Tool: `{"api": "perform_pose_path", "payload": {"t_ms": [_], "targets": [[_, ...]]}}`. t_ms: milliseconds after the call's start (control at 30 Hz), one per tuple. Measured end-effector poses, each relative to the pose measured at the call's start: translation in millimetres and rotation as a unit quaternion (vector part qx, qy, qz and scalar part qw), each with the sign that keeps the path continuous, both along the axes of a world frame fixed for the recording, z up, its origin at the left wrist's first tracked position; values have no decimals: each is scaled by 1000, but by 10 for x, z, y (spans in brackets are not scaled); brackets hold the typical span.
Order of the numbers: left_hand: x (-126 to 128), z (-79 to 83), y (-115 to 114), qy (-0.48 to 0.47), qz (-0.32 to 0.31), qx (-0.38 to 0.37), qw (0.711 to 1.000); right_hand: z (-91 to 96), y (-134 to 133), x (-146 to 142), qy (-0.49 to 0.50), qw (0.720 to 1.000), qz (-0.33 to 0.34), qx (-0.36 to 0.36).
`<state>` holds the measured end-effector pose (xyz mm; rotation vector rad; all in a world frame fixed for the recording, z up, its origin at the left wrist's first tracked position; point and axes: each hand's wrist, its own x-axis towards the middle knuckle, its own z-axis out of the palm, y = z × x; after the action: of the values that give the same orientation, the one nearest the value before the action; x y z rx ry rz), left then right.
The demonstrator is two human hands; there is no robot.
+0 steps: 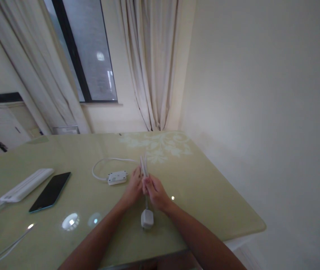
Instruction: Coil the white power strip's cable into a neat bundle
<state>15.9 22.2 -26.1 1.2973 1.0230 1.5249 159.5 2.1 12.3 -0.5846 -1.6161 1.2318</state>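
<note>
My left hand (134, 187) and my right hand (154, 190) meet over the middle of the table, both closed around a folded bundle of white cable (144, 165). The loops stand up above my fingers. Below my hands a short length of cable runs down to a white plug (147, 219) near the table's front. From the bundle's left side, another stretch of cable curves round to a small white box (117, 177), which lies on the table left of my left hand. My fingertips are partly hidden behind the bundle.
On the left of the glossy pale green table (210, 202) lie a white power strip (27, 185) with a cord and a black phone (50, 192). A thin white cable (10, 247) lies at the front left. A wall (261, 112) borders the right side; curtains (154, 56) hang behind.
</note>
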Motion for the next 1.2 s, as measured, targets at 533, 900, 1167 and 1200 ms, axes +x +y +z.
{"api": "perform_pose_path", "payload": {"t_ms": [533, 900, 1167, 1200], "targets": [[-317, 166, -41, 511, -149, 209, 820, 260, 326, 296, 349, 913, 80, -197], [-297, 149, 92, 615, -111, 215, 750, 293, 400, 413, 425, 867, 52, -254], [-310, 191, 148, 642, -94, 315, 693, 309, 397, 449, 409, 875, 61, -250], [-308, 194, 146, 646, -93, 323, 686, 314, 391, 450, 408, 876, 65, -249]]}}
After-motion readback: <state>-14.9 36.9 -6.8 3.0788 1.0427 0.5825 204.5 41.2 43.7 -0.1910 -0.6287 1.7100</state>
